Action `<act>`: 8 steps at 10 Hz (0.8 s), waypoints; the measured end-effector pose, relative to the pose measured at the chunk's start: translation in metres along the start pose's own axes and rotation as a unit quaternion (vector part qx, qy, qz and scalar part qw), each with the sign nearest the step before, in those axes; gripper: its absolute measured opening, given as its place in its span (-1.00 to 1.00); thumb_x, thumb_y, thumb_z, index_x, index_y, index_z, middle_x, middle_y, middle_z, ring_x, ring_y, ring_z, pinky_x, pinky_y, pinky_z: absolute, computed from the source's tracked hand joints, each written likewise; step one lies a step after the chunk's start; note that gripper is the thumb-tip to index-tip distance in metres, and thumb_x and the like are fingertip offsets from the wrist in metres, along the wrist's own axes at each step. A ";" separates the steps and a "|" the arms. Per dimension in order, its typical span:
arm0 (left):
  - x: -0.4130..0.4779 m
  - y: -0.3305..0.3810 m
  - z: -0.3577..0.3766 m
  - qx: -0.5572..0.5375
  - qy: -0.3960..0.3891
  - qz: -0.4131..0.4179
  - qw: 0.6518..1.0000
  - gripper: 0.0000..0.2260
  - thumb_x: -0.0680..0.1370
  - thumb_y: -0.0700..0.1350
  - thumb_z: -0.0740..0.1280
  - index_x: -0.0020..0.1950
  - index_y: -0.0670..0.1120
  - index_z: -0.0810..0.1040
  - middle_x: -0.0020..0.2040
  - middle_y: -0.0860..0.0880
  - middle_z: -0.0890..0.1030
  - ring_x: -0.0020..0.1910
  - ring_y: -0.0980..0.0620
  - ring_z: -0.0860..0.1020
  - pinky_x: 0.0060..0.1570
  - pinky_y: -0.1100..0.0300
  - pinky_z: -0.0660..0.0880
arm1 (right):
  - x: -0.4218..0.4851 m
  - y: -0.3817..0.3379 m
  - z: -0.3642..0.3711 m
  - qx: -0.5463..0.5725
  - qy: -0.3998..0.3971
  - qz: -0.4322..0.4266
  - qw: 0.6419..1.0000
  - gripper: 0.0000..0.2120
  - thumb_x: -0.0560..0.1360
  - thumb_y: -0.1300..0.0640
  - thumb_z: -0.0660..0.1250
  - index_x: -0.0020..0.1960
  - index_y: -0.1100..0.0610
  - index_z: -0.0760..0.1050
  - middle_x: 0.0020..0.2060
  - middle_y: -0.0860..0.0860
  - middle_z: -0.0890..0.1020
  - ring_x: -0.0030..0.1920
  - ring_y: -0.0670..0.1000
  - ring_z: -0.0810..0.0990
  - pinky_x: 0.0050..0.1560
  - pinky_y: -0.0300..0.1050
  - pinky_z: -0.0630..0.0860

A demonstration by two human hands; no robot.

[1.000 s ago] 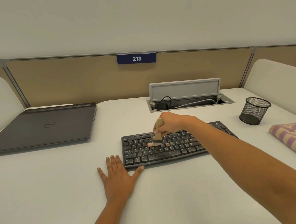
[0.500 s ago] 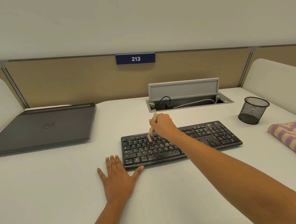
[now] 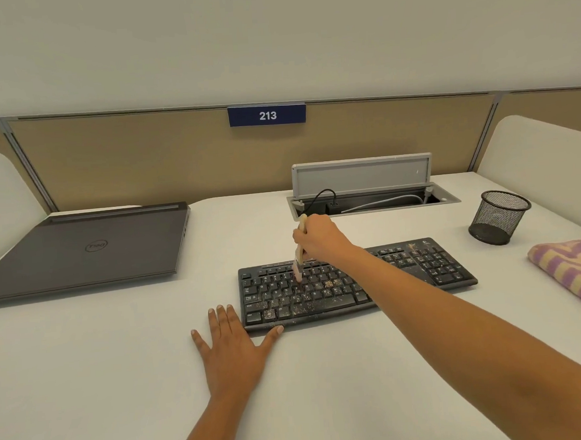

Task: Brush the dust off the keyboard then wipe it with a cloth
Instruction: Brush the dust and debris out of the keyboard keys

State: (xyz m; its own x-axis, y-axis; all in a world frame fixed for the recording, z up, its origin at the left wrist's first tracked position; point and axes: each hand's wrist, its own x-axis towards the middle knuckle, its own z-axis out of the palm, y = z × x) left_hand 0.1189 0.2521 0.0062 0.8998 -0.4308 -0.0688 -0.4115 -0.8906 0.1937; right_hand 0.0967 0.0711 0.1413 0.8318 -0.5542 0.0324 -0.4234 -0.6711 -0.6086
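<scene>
a head-worn camera looks down over a pale counter (image 3: 88, 385) at a person's two bare arms. a black keyboard (image 3: 354, 284) lies near the middle of the counter, slightly right of centre, its long side running left to right.

progress: the brushing looks part done at best. tan specks and crumbs are scattered over the letter keys, thickest on the left and middle rows and around the space bar. the number pad at the right end shows only a little speckle. the wiping step has not begun: the striped purple and yellow cloth (image 3: 571, 270) lies folded on the counter at the far right, well apart from both hands.

right hand (image 3: 317, 240): the arm reaches in from the lower right and crosses over the middle of the keyboard. the grip is closed around the pale wooden handle of a small brush (image 3: 299, 253), held nearly upright with the handle end poking out above the hand. the light bristles point down and touch the upper key rows, left of centre.

left hand (image 3: 230, 349): it lies flat on the counter, palm down, fingers spread, holding nothing. its thumb tip rests against the front left edge of the keyboard, apparently steadying it.

also on the counter: a closed dark laptop (image 3: 83, 249) at the left, a black mesh cup (image 3: 498, 217) at the right, and an open cable hatch (image 3: 366, 194) behind the keyboard.
</scene>
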 end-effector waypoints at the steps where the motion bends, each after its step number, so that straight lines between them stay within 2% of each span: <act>1: 0.001 0.001 0.000 -0.002 -0.001 -0.001 1.000 0.30 0.00 0.51 -0.65 0.56 -0.16 -0.11 0.58 -0.07 -0.05 0.54 -0.01 -0.17 0.44 -0.17 -0.22 | -0.002 0.007 0.008 0.006 0.029 -0.007 1.000 -0.69 0.61 0.14 0.13 -0.26 0.25 0.43 -0.10 0.30 0.63 -0.06 0.23 0.63 -0.02 0.03 0.56; 2: 0.000 0.001 0.000 -0.001 0.000 -0.002 1.000 0.30 -0.01 0.51 -0.65 0.56 -0.16 -0.11 0.58 -0.07 -0.05 0.54 -0.01 -0.17 0.44 -0.17 -0.22 | -0.005 0.011 0.012 -0.005 0.014 0.000 1.000 -0.67 0.61 0.12 0.12 -0.29 0.24 0.39 -0.20 0.23 0.61 -0.12 0.19 0.62 -0.18 -0.06 0.51; 3: 0.000 0.001 0.000 -0.003 0.000 -0.002 1.000 0.30 0.00 0.51 -0.65 0.56 -0.16 -0.11 0.58 -0.07 -0.05 0.54 -0.01 -0.17 0.44 -0.17 -0.22 | -0.007 0.010 0.012 -0.026 -0.011 -0.002 1.000 -0.67 0.60 0.15 0.14 -0.32 0.21 0.34 -0.25 0.19 0.57 -0.13 0.20 0.61 -0.17 -0.05 0.52; 4: 0.001 0.001 0.000 -0.004 -0.001 -0.002 1.000 0.30 -0.01 0.52 -0.65 0.56 -0.16 -0.11 0.58 -0.07 -0.06 0.54 -0.01 -0.18 0.43 -0.17 -0.23 | -0.004 0.007 0.009 -0.041 -0.044 -0.001 0.998 -0.81 0.57 0.18 0.15 -0.14 0.27 0.43 -0.05 0.28 0.62 -0.04 0.23 0.64 -0.04 0.03 0.54; 5: 0.001 0.001 -0.001 -0.001 -0.002 -0.004 1.000 0.30 -0.01 0.51 -0.65 0.56 -0.16 -0.11 0.58 -0.07 -0.06 0.54 -0.01 -0.17 0.44 -0.17 -0.22 | 0.002 0.006 0.003 -0.053 -0.085 -0.003 0.995 -0.74 0.57 0.15 0.18 0.05 0.33 0.51 0.00 0.24 0.62 -0.08 0.16 0.64 -0.16 -0.08 0.54; 6: 0.001 0.001 0.000 -0.001 0.000 -0.003 1.000 0.29 0.00 0.51 -0.64 0.56 -0.16 -0.11 0.58 -0.07 -0.06 0.54 0.00 -0.17 0.44 -0.17 -0.22 | 0.005 0.008 -0.004 -0.002 -0.117 -0.021 0.993 -0.74 0.56 0.11 0.25 0.11 0.29 0.54 0.02 0.21 0.63 -0.03 0.15 0.65 0.06 0.02 0.59; 7: 0.001 0.001 0.000 0.000 -0.001 -0.002 1.000 0.28 0.01 0.51 -0.64 0.56 -0.16 -0.11 0.58 -0.08 -0.06 0.54 -0.01 -0.17 0.44 -0.17 -0.22 | 0.002 0.006 -0.007 0.110 -0.137 -0.051 0.983 -0.78 0.51 0.15 0.34 0.10 0.26 0.56 0.01 0.18 0.64 -0.14 0.04 0.65 -0.06 -0.15 0.63; 8: 0.000 0.001 -0.001 0.003 -0.001 -0.003 1.000 0.29 -0.01 0.51 -0.65 0.56 -0.16 -0.11 0.58 -0.08 -0.06 0.54 -0.01 -0.17 0.44 -0.17 -0.21 | -0.004 0.005 -0.002 0.111 -0.152 -0.079 0.979 -0.81 0.49 0.14 0.38 0.07 0.19 0.60 -0.04 0.10 0.66 -0.23 -0.12 0.59 -0.14 -0.29 0.58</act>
State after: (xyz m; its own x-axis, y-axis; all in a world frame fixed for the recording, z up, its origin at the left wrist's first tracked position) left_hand 0.1188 0.2511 0.0076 0.9021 -0.4255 -0.0724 -0.4068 -0.8942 0.1870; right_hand 0.0910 0.0692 0.1398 0.9632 -0.2577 -0.0763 -0.2202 -0.5941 -0.7737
